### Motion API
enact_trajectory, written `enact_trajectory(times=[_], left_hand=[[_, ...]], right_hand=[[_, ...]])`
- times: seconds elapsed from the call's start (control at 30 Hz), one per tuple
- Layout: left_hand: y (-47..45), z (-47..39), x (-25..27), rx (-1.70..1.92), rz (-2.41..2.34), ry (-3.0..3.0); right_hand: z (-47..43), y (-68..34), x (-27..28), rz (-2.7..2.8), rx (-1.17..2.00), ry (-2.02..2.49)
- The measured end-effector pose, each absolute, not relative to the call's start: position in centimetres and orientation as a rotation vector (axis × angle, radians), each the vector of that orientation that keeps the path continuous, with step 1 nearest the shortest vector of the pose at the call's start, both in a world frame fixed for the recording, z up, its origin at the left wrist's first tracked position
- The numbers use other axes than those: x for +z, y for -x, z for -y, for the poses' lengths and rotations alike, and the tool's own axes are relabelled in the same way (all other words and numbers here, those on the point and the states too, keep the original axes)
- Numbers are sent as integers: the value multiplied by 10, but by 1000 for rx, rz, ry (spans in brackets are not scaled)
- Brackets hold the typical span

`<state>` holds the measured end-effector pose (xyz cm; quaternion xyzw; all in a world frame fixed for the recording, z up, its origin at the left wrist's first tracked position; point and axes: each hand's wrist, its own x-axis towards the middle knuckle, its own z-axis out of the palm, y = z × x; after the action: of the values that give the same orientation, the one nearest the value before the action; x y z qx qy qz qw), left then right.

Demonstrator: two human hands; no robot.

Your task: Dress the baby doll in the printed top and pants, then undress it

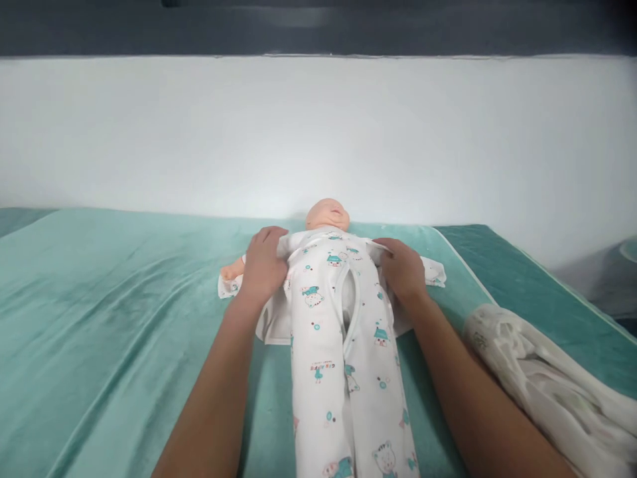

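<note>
White cloth (318,338) seems mid-straightening on the doll (326,214), wanting even tension, right hand (402,267) pinching its edge, left hand (267,263) grip unclear

It looks like a bedroom or care room; which, I cannot tell. A wrinkled green sheet (149,299) spreads beneath the fingers (271,236), baby clothes (321,318) lie between them, and a plain white wall (318,133) stands beyond.
</note>
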<state>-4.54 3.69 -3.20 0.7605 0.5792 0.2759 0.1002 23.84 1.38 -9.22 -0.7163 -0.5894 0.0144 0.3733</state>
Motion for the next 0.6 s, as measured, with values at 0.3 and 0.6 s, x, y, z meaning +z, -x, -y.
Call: enact_trajectory(times=[0.3,0.6], left_hand=[[-64,-22,19,306,-1136,-2732],[-156,-60,-4,-553,-1246,-2823]], right_hand=[[-19,-251,-93,1277,210,1918],[-19,-251,-87,1233,252,1981]])
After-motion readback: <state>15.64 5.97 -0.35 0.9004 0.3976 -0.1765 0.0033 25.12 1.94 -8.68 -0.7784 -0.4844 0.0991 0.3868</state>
